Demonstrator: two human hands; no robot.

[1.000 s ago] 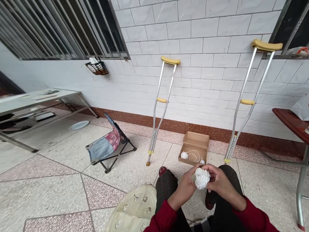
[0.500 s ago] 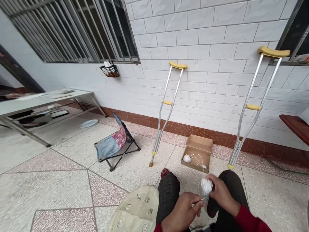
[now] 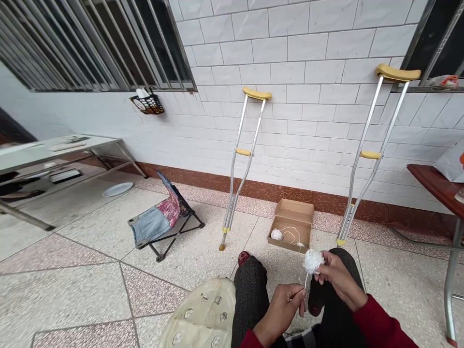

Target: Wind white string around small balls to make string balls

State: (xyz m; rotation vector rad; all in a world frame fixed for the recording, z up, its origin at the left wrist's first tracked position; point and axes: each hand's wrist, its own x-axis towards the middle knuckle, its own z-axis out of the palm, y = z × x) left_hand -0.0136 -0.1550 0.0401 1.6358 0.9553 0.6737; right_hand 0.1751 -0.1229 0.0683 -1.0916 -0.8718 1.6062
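Between my knees, my right hand (image 3: pixel 337 275) grips a small ball of white yarn (image 3: pixel 313 261) from its right side. A strand of yarn (image 3: pixel 306 281) runs down from the ball to my left hand (image 3: pixel 284 307), whose thumb and forefinger pinch it. Just beyond, on the floor, an open cardboard box (image 3: pixel 292 224) holds another white yarn ball (image 3: pixel 276 234) and a loose loop of strand. Part of the yarn near the box's front edge is too small to make out clearly.
Two crutches (image 3: pixel 241 152) (image 3: pixel 370 155) lean on the tiled wall. A folding stool (image 3: pixel 155 224) stands to the left, and a pale round stool top with holes (image 3: pixel 197 321) is by my left leg. A reddish-brown table (image 3: pixel 431 186) stands at right.
The yarn ball has turned in my right hand, which has risen slightly, and more strand shows between it and my left hand. The whole view has shifted to the right.
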